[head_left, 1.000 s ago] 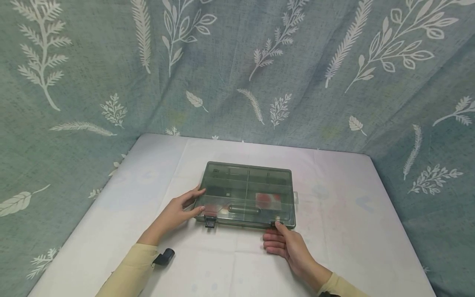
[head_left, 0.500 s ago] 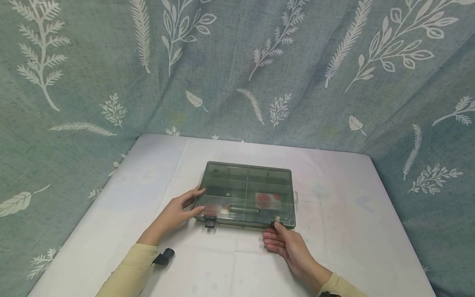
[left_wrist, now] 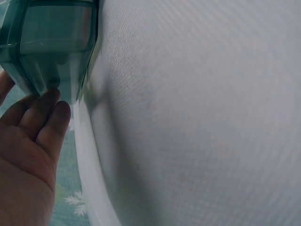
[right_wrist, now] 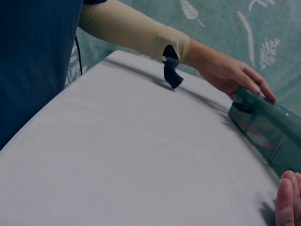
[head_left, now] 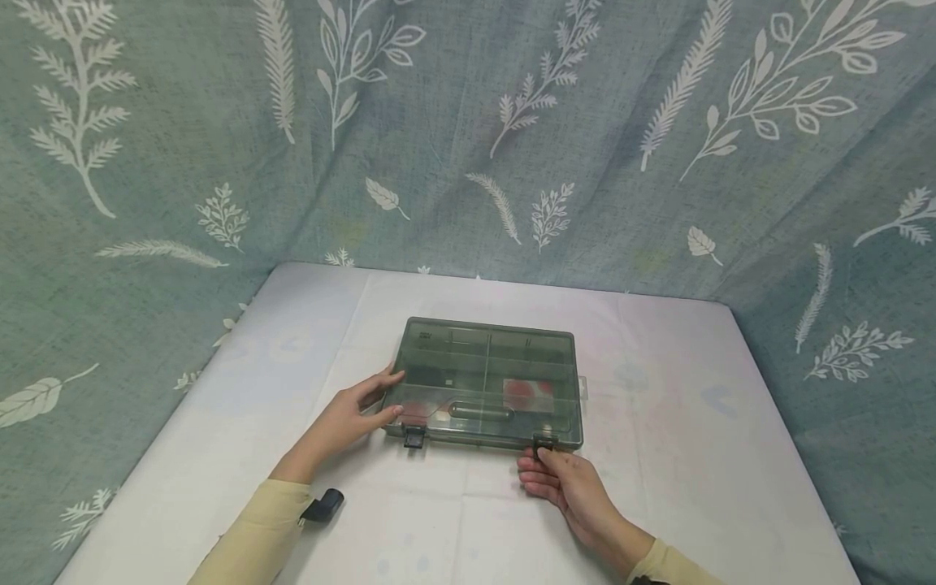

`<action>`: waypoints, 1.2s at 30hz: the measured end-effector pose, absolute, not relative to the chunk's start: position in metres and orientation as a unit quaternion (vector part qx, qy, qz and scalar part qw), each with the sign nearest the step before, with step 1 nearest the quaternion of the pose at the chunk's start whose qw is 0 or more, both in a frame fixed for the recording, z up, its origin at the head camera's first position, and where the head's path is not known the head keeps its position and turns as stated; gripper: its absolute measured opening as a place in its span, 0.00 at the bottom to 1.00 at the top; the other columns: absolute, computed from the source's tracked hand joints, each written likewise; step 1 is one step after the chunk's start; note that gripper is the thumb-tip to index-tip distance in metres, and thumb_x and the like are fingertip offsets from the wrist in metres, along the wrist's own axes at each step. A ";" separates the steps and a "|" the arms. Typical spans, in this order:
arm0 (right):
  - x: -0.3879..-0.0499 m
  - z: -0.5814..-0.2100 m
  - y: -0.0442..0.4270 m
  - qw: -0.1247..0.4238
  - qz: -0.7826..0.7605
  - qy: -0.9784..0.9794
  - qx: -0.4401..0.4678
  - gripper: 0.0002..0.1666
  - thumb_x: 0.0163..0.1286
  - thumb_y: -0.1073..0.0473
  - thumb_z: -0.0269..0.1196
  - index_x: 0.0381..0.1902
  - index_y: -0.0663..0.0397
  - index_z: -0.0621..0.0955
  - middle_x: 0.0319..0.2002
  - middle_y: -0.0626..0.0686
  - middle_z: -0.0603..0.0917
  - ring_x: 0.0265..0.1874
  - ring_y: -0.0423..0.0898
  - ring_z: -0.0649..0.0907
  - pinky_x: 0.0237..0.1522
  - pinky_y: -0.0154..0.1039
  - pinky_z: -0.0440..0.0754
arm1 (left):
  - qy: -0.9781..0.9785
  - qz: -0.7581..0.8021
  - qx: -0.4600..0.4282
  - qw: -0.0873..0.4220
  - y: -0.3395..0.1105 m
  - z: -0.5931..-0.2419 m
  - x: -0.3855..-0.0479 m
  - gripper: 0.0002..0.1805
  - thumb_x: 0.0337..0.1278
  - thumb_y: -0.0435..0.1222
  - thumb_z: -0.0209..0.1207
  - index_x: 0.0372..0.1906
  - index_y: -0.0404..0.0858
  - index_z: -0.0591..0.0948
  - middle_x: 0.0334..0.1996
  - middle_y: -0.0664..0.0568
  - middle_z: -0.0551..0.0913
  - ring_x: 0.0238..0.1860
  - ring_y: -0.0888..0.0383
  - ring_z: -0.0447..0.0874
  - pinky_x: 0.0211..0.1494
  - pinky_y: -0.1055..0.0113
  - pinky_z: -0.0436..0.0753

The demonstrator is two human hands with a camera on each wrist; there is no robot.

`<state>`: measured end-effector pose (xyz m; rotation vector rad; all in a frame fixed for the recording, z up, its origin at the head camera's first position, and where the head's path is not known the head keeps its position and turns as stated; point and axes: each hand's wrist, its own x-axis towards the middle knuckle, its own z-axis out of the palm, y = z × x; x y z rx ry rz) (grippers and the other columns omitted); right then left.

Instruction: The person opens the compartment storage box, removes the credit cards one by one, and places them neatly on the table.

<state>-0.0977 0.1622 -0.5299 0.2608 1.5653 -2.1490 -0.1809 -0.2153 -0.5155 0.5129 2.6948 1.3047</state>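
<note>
Green case [head_left: 468,357], hands [head_left: 357,413] at left end, right front latch [head_left: 544,441].

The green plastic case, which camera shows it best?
The head view: it shows the green plastic case from above, whole and almost unobstructed. The left wrist view catches mainly one end, cropped by the frame; the right wrist view shows only part of it, running off the picture's right edge.

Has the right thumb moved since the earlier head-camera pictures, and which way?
Yes, slightly. In the head view, the right thumb has shifted down, toward the person, judged against the front edge of the green box.
</note>
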 end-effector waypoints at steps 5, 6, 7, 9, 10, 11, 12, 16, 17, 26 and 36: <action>-0.099 -0.529 0.163 0.239 -0.777 0.575 0.097 0.28 0.81 0.58 0.54 0.65 0.80 0.68 0.45 0.56 0.88 0.41 0.43 0.89 0.50 0.36 0.87 | 0.884 0.433 0.169 0.053 -0.215 -0.515 -0.181 0.37 0.64 0.52 0.65 0.74 0.43 0.71 0.79 0.42 0.58 0.72 0.40 0.68 0.72 0.48 0.71; -0.099 -0.528 0.163 0.240 -0.776 0.575 0.097 0.29 0.81 0.58 0.54 0.65 0.80 0.68 0.45 0.56 0.88 0.41 0.43 0.89 0.50 0.36 0.87 | 0.884 0.433 0.168 0.053 -0.215 -0.515 -0.181 0.37 0.64 0.53 0.65 0.74 0.43 0.71 0.79 0.43 0.58 0.72 0.40 0.68 0.72 0.48 0.71; -0.099 -0.528 0.163 0.241 -0.776 0.575 0.097 0.29 0.80 0.58 0.55 0.65 0.80 0.68 0.46 0.56 0.88 0.41 0.43 0.89 0.50 0.36 0.88 | 0.884 0.433 0.167 0.054 -0.215 -0.515 -0.181 0.37 0.64 0.53 0.65 0.74 0.44 0.71 0.79 0.43 0.58 0.72 0.40 0.68 0.73 0.47 0.71; -0.099 -0.528 0.163 0.244 -0.775 0.575 0.096 0.29 0.80 0.58 0.55 0.65 0.80 0.68 0.46 0.56 0.88 0.41 0.43 0.89 0.50 0.36 0.88 | 0.885 0.432 0.166 0.054 -0.216 -0.516 -0.181 0.37 0.64 0.53 0.65 0.74 0.44 0.71 0.79 0.43 0.58 0.72 0.40 0.68 0.73 0.46 0.70; -0.099 -0.528 0.164 0.245 -0.775 0.575 0.095 0.29 0.80 0.58 0.55 0.65 0.80 0.68 0.46 0.56 0.88 0.41 0.43 0.89 0.50 0.36 0.88 | 0.885 0.432 0.166 0.054 -0.216 -0.516 -0.181 0.37 0.65 0.53 0.65 0.74 0.44 0.71 0.79 0.43 0.57 0.72 0.40 0.67 0.73 0.46 0.70; -0.100 -0.528 0.164 0.246 -0.775 0.574 0.095 0.30 0.80 0.58 0.56 0.66 0.80 0.68 0.46 0.56 0.88 0.41 0.42 0.89 0.50 0.36 0.87 | 0.885 0.431 0.166 0.054 -0.216 -0.517 -0.181 0.37 0.65 0.53 0.65 0.74 0.45 0.70 0.79 0.43 0.57 0.72 0.40 0.67 0.73 0.46 0.70; -0.100 -0.528 0.164 0.247 -0.775 0.574 0.095 0.30 0.80 0.58 0.56 0.66 0.80 0.67 0.46 0.56 0.88 0.41 0.42 0.89 0.50 0.36 0.87 | 0.885 0.431 0.167 0.053 -0.216 -0.517 -0.181 0.37 0.65 0.53 0.65 0.74 0.45 0.70 0.79 0.42 0.58 0.72 0.40 0.67 0.73 0.46 0.70; -0.099 -0.529 0.165 0.249 -0.776 0.572 0.095 0.30 0.80 0.57 0.56 0.66 0.80 0.67 0.47 0.56 0.88 0.41 0.42 0.89 0.50 0.36 0.87 | 0.884 0.434 0.169 0.052 -0.216 -0.517 -0.181 0.37 0.65 0.53 0.65 0.74 0.46 0.71 0.79 0.43 0.58 0.72 0.40 0.68 0.72 0.47 0.71; -0.099 -0.530 0.166 0.249 -0.776 0.572 0.094 0.30 0.80 0.57 0.56 0.66 0.80 0.67 0.47 0.57 0.88 0.41 0.42 0.89 0.50 0.36 0.87 | 0.883 0.434 0.169 0.053 -0.216 -0.517 -0.181 0.37 0.65 0.53 0.65 0.74 0.46 0.71 0.79 0.43 0.58 0.72 0.40 0.68 0.72 0.48 0.71; -0.097 -0.529 0.168 0.255 -0.765 0.584 0.094 0.29 0.81 0.56 0.55 0.66 0.78 0.69 0.47 0.56 0.88 0.41 0.43 0.89 0.50 0.36 0.88 | 0.881 0.439 0.170 0.053 -0.216 -0.517 -0.180 0.37 0.65 0.53 0.65 0.74 0.45 0.71 0.79 0.44 0.57 0.72 0.41 0.68 0.72 0.49 0.71; -0.092 -0.529 0.171 0.253 -0.741 0.616 0.087 0.26 0.80 0.55 0.57 0.59 0.76 0.76 0.45 0.56 0.89 0.39 0.44 0.89 0.46 0.37 0.89 | 0.884 0.433 0.173 0.045 -0.216 -0.519 -0.180 0.37 0.65 0.53 0.65 0.74 0.45 0.71 0.79 0.43 0.58 0.71 0.40 0.69 0.71 0.47 0.72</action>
